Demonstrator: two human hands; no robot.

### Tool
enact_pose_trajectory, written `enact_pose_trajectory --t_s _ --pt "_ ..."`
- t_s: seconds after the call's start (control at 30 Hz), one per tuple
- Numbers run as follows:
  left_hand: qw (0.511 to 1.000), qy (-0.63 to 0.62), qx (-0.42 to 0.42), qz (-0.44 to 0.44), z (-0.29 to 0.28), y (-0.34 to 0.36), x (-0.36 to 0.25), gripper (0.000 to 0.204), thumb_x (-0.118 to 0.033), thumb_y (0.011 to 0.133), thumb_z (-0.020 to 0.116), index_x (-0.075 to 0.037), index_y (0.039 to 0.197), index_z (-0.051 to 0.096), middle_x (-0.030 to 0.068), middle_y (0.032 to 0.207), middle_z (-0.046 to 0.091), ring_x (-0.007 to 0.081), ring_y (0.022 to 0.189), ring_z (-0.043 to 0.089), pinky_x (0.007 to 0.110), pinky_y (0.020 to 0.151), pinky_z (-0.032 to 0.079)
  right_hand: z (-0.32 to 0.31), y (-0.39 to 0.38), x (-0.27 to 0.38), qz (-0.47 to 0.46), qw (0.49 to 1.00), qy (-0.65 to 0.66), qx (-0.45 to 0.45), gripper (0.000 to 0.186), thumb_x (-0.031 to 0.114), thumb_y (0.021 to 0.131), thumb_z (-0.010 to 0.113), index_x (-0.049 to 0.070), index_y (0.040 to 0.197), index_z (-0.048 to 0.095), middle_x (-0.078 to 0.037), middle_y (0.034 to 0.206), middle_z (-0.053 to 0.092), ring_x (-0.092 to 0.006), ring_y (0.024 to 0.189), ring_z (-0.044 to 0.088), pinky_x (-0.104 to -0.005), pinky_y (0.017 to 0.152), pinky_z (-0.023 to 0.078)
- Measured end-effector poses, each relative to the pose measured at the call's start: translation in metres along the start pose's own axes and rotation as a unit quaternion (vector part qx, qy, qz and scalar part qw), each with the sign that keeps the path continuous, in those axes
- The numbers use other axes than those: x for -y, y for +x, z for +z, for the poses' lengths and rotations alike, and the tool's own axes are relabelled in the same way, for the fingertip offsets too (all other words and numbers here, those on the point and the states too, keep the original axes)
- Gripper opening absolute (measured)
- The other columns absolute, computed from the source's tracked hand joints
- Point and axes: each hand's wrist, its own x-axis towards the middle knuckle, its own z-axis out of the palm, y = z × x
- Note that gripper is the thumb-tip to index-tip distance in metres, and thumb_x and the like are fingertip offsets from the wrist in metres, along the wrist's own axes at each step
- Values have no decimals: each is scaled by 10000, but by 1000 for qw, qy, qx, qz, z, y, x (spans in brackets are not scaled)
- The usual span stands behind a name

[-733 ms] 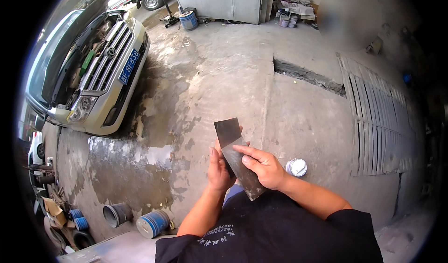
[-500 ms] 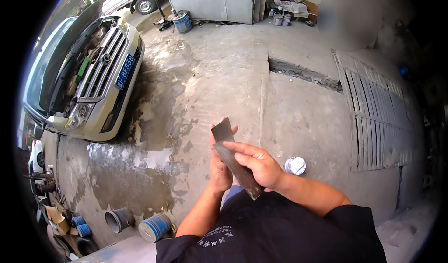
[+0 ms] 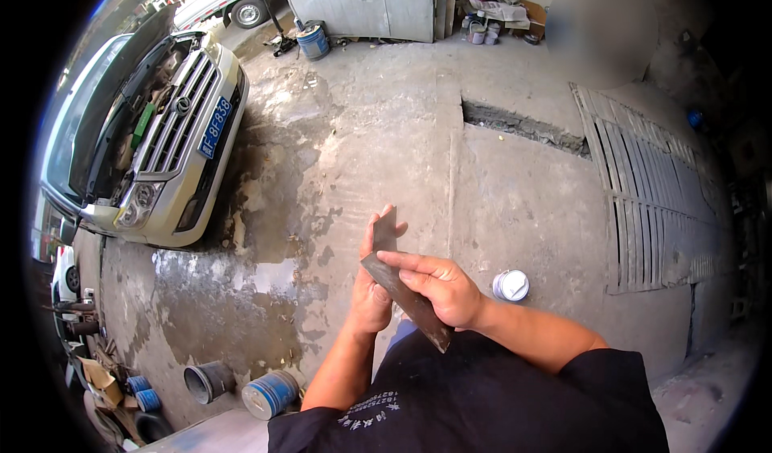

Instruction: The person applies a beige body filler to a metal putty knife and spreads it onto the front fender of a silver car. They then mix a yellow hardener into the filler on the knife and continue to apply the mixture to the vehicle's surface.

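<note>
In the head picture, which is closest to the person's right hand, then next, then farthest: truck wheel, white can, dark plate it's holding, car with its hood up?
From the right hand:
1. Dark plate: in its grip.
2. White can: on the floor, to the right.
3. Car: over on the left.
4. Truck wheel: far back, upper left.

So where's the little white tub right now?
In the head view, the white tub is on the floor, right of centre, just beyond the person's right forearm.
</note>
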Motion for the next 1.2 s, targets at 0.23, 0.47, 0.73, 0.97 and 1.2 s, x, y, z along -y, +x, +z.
enact_pose_trajectory --t_s 0.23,0.47,0.73,0.97,1.2 --pt "999 -48 19 16 -1 -4 -7 888 -542 878 574 -94 1515 148 172 1547 178 337 1338 334 481 1080 295 -4 7 3 -70 994 -71 -37 382 73 999 387 36 1369 475 -44 1143 619 -78 957 574 -224 847 469" --pt "998 -26 59 -9 -12 -7 -10 962 -564 822 637 -62 1502 176 165 1512 269 280 1331 366 400 1047 360 -3 -3 -1 -37 998 -45 -12 358 56 992 399 23 1328 517 -50 1171 611 -86 1010 561 -228 884 446" --pt "984 65 131 -103 -34 -11 -39 654 -144 927 604 -26 1475 268 139 1516 302 215 1384 294 348 1116 239 -37 9 -4 -239 900 -363 -24 320 57 944 488 65 1244 600 -87 857 641 -151 679 590 -273 614 480" --pt "941 108 238 -216 -61 -20 -32 502 -124 967 528 -23 1431 363 142 1482 369 207 1357 350 334 1094 282 -54 6 -15 -259 871 -416 -33 322 37 900 555 67 1213 622 -88 727 562 -174 619 529 -293 581 435" --pt "909 -195 95 -356 -43 -33 -10 559 -203 978 494 -75 1477 277 134 1366 464 261 1161 553 372 901 502 -63 15 17 -231 854 -463 -53 400 90 881 576 34 1276 541 -174 906 644 -291 787 638 -337 712 495"
